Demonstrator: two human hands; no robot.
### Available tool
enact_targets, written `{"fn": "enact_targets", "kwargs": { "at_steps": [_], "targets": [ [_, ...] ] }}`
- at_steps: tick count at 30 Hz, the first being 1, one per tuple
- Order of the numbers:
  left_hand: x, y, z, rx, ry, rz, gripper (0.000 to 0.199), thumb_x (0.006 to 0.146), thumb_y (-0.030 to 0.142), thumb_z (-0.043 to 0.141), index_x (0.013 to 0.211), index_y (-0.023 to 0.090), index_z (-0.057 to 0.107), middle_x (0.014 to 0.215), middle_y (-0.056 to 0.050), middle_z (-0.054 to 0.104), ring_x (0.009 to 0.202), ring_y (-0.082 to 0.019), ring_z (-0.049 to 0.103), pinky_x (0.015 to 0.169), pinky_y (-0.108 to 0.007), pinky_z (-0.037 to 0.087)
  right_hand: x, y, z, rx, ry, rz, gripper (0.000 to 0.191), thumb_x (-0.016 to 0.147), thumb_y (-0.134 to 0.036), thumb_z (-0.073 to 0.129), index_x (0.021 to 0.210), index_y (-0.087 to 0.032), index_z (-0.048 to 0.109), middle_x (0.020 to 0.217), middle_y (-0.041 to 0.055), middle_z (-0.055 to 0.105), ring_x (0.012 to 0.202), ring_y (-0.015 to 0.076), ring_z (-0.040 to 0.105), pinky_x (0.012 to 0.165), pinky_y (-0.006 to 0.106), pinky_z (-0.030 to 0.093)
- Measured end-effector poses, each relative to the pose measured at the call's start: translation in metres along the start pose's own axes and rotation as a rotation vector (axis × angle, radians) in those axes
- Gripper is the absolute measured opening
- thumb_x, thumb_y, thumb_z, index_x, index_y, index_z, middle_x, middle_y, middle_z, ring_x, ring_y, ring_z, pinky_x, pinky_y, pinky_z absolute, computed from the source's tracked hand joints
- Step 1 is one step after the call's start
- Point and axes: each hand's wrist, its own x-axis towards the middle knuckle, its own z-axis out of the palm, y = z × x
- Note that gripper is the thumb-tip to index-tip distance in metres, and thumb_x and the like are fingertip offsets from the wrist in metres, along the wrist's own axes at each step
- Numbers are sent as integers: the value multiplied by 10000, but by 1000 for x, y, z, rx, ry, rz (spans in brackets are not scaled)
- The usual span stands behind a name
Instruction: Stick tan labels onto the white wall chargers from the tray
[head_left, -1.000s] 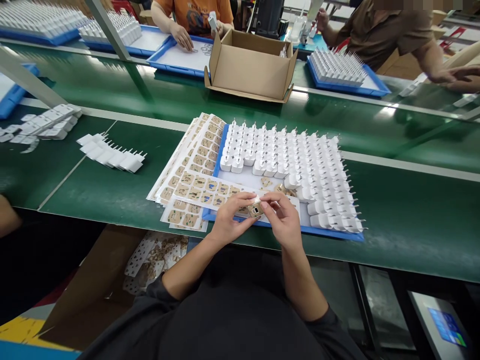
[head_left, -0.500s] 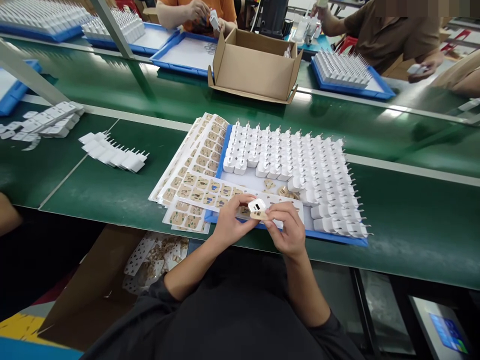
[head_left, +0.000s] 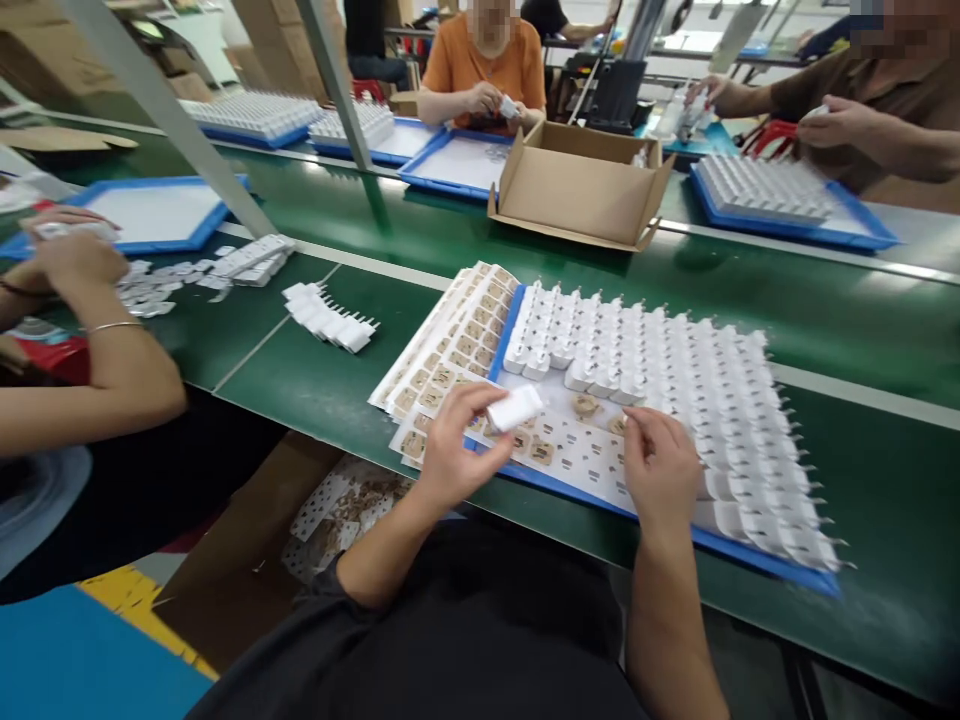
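My left hand (head_left: 457, 445) grips a white charger plug (head_left: 515, 408), its smooth side facing up, above a sheet of tan stickers (head_left: 541, 450). Over the blue tray (head_left: 570, 488), my right hand (head_left: 660, 462) has its thumb and fingertips pinched together. Loose tan sticker scraps (head_left: 586, 405) lie in the tray, some right at those fingertips; whether the fingers hold one is unclear. Rows of white charger plugs (head_left: 675, 370) stand in the tray with their pins up. More sticker sheets (head_left: 450, 330) are stacked along its left edge.
A short row of white plugs (head_left: 330, 317) lies on the green bench to the left. A co-worker's arms (head_left: 127, 350) reach in at far left. Beyond stand an open cardboard box (head_left: 581, 190) and another blue tray (head_left: 855, 225), with people seated behind.
My hands have moved apart; the right has left the plug and gone over the tray. The plug in my left hand has turned, hiding its port. The view has swung left.
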Motion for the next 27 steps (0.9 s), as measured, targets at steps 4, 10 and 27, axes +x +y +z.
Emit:
{"fn": "enact_targets", "kwargs": {
  "at_steps": [4, 10, 27],
  "targets": [
    [36, -38, -76, 477, 218, -21, 297, 824, 240, 703, 1119, 211, 675, 1158, -83, 685, 1083, -243, 644, 944, -381, 526, 0, 1, 4, 25, -16, -45, 221, 987, -281, 551, 990, -164, 739, 962, 96, 747, 645, 162, 632, 618, 294, 525],
    [53, -110, -144, 983, 219, -270, 289, 811, 293, 729, 1083, 202, 689, 1131, -114, 709, 1223, -365, 505, 1037, -543, 384, -1, 5, 7, 48, -66, -116, 200, 982, -273, 553, 996, -185, 732, 887, 63, 757, 666, 180, 650, 661, 311, 535],
    [25, -30, -31, 586, -605, 343, 287, 990, 347, 591, 1249, 265, 684, 1367, -70, 671, 1363, -300, 530, 1124, -483, 443, -4, -50, 32, 15, -451, -235, 195, 953, -139, 511, 1102, -192, 625, 1019, 108, 733, 1032, 310, 626, 848, 431, 450]
  ]
}}
